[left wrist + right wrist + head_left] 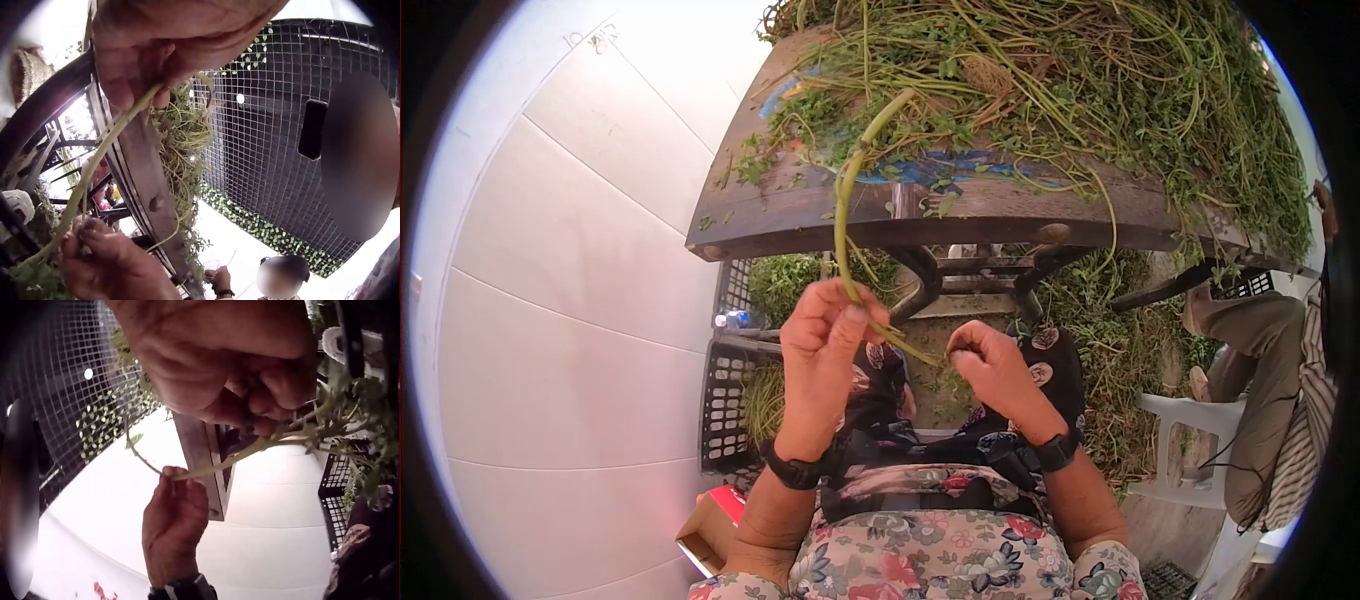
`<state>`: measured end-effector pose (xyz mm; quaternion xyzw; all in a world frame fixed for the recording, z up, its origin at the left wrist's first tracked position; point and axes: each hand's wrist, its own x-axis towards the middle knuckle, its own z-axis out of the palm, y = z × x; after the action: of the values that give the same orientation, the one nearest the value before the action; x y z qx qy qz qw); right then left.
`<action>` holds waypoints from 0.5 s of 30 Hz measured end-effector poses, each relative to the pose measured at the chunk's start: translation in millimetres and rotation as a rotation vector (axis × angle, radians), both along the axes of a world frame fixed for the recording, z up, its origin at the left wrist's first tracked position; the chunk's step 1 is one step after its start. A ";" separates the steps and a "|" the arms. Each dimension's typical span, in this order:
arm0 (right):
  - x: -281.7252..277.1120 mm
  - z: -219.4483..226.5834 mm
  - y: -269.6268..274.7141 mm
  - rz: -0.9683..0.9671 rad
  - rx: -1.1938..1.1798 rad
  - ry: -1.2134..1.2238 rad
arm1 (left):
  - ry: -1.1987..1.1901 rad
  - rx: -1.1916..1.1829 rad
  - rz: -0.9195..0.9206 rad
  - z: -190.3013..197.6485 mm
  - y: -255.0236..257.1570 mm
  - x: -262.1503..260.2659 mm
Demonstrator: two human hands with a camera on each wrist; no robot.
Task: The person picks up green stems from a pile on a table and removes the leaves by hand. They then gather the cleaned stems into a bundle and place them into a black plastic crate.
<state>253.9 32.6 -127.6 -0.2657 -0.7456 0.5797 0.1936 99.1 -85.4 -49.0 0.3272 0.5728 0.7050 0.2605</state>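
Observation:
A long, thick green plant stem (843, 215) rises in a curve from my left hand (825, 335), which pinches it between thumb and fingers. Its thinner lower end slants down toward my right hand (998, 375). In the left wrist view, a thin side shoot (84, 201) runs off the stem (95, 159) to the right fingertips, which pinch it. Leafy shoots (356, 425) spread from that end in the right wrist view, right by the curled right fingers. The right palm and some fingers hide part of the stem there.
A dark wooden table (785, 218) ahead bears a big heap of leafy stems (1120, 90). Black crates (725, 410) with greens stand at left by a pale wall (580, 300). An open cardboard box (710, 530) lies lower left. At right are a white plastic chair (1190, 415) and another person's leg (1260, 335).

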 end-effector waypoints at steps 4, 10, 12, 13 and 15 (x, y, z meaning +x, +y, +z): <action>7.4 -3.7 12.5 -0.015 -0.723 0.106 | 0.002 0.044 0.005 5.4 -2.6 -8.2; 6.1 10.3 10.7 0.130 -0.524 0.008 | -0.068 0.063 -0.030 -1.4 -2.3 -10.0; 4.9 21.2 5.6 0.258 -0.387 -0.004 | -0.069 0.049 -0.035 1.0 -0.9 -7.2; 4.3 17.6 4.7 0.289 -0.346 0.003 | -0.069 0.042 -0.039 1.8 -0.4 -6.3; 2.7 8.4 3.1 0.350 -0.264 0.018 | -0.076 0.044 -0.045 0.4 -0.4 -6.9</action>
<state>256.7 35.7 -119.2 -0.1500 -0.6962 0.6994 0.0601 92.2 -85.8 -48.6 0.3186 0.5396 0.7232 0.2904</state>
